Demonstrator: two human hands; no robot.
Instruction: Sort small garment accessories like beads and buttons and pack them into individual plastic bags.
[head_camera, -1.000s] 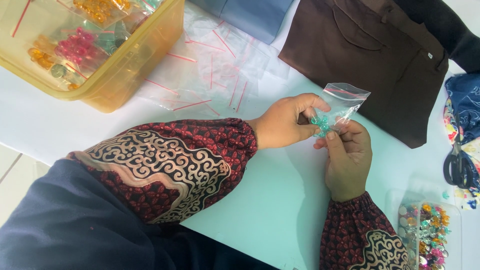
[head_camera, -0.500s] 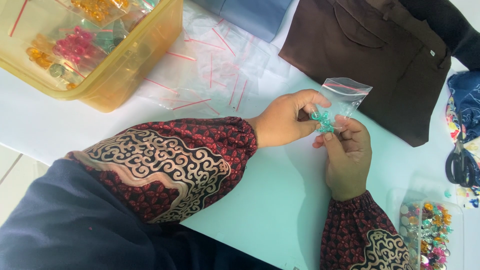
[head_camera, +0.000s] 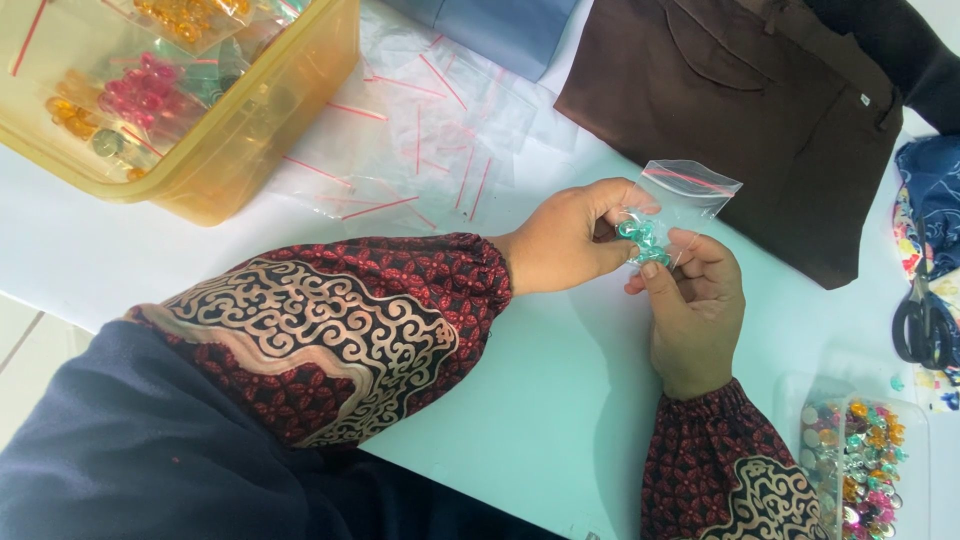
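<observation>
Both hands, left hand (head_camera: 565, 245) and right hand (head_camera: 695, 305), pinch one small clear bag (head_camera: 685, 195) of teal beads (head_camera: 643, 240) mid-counter (head_camera: 540, 400), open surface toward the near edge

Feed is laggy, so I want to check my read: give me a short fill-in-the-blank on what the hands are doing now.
Both hands, left hand and right hand, hold a small clear ____.
The beads in it are ____ in colour.
The scissors lie near the ____ edge of the view.

Missing: bag; green; right
</observation>
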